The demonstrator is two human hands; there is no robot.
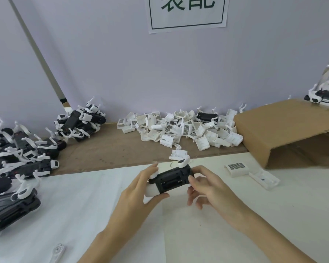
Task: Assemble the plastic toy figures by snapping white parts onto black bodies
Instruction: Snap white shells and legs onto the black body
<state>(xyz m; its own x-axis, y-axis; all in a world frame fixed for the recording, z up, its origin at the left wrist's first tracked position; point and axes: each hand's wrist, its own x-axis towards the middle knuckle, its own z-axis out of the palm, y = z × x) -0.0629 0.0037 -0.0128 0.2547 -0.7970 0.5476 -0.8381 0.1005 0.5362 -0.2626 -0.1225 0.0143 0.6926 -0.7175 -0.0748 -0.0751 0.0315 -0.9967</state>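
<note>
— While both hands are up over the white table (84,215), what do they hold?
— 1 black body (172,180): left hand (139,188) clasps its left end, right hand (205,184) pinches the right edge.
— And beyond?
— A loose white parts pile (180,130) by the wall, finished figures (21,149) heaped left, cardboard box (285,128) right.

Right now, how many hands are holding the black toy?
2. The left hand grips the black toy body on its left end, and the right hand pinches its right end. No other hands are in view.
</note>
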